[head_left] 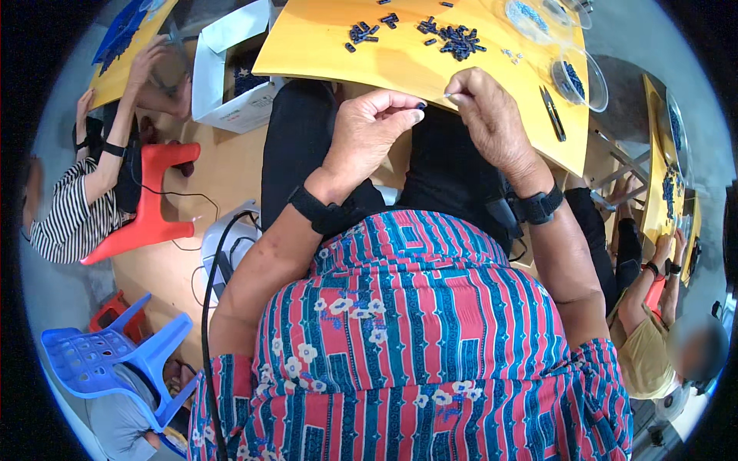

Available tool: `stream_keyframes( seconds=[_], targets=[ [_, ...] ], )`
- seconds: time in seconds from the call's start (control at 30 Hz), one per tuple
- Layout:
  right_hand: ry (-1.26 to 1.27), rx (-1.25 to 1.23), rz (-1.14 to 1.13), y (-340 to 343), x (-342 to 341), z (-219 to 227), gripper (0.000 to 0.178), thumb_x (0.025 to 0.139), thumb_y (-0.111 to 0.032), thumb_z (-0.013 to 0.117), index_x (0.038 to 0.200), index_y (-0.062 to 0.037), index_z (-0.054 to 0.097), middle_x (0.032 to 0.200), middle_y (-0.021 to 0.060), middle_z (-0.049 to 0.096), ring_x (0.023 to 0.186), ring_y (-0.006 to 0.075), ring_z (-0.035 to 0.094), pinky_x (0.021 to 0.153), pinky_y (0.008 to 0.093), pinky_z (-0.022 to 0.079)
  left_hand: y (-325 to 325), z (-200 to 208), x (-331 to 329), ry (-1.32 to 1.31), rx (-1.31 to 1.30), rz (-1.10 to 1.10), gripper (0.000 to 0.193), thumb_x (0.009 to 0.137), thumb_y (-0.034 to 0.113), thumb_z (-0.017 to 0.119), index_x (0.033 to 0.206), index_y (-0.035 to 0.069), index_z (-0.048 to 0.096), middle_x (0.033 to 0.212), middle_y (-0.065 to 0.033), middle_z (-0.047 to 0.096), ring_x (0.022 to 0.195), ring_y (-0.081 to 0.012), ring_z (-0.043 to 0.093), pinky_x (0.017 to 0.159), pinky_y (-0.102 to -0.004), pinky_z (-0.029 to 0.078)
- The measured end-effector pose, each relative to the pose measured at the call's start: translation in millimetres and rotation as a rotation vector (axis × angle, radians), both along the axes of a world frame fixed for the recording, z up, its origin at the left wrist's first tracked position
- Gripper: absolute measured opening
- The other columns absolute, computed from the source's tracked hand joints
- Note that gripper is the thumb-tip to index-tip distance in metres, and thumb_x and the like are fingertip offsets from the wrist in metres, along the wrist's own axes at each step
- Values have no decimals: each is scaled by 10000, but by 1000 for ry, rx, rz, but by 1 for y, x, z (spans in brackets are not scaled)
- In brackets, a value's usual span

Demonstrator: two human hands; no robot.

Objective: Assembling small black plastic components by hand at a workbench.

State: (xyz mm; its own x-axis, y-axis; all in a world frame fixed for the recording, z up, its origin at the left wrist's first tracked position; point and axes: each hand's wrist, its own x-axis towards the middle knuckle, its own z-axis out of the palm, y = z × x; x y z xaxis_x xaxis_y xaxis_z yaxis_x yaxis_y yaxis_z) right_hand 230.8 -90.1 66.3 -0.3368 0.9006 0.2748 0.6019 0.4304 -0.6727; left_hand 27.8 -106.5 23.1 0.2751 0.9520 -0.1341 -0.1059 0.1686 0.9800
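Plainly enough, the left hand [369, 134] has a small dark piece [420, 105] nipped between thumb and forefinger, right out at the tips, presumably to keep most of it clear of the fingers. The right hand [488, 115] is closed in a pinch; whether something tiny sits in it, I can't make out. Both forearms reach forward from the body, elbows bent, wrists angled inward so the fingertips face each other across a small gap, by the near edge of the yellow table [323, 46]. Beyond them lie heaped dark pieces [460, 42], likely there for easy reach, then pale bits [512, 55], a slim black tool [553, 115] and a clear tub [596, 83].
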Motion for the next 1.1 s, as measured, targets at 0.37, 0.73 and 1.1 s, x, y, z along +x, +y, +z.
stream_keyframes(
  seconds=[0.37, 0.73, 1.1],
  targets=[
    [-124, -80, 85, -6, -12, -7, 129, 868, -99, 588, 980, -54, 543, 930, 158, 593, 890, 366, 612, 779, 420, 499, -3, -1, 3, 33, 72, 28, 159, 837, 56, 716, 984, -2, 705, 877, -42, 706, 769, -68, 622, 699, -211, 505],
    [-337, 2, 193, -4, -14, 1, 130, 870, -115, 545, 984, -65, 510, 915, 149, 562, 823, 360, 628, 705, 427, 524, -4, -4, -1, 75, 74, 10, 162, 832, 89, 728, 974, 11, 718, 846, -35, 702, 737, -59, 603, 673, -212, 497],
    [-110, -146, 61, -12, -27, 3, 82, 875, -83, 573, 927, -20, 580, 856, 130, 608, 702, 270, 650, 637, 340, 534, -2, 15, -10, 32, -71, -70, 188, 886, 94, 667, 1035, -19, 677, 885, -25, 679, 760, -67, 585, 700, -215, 490]
  ],
)
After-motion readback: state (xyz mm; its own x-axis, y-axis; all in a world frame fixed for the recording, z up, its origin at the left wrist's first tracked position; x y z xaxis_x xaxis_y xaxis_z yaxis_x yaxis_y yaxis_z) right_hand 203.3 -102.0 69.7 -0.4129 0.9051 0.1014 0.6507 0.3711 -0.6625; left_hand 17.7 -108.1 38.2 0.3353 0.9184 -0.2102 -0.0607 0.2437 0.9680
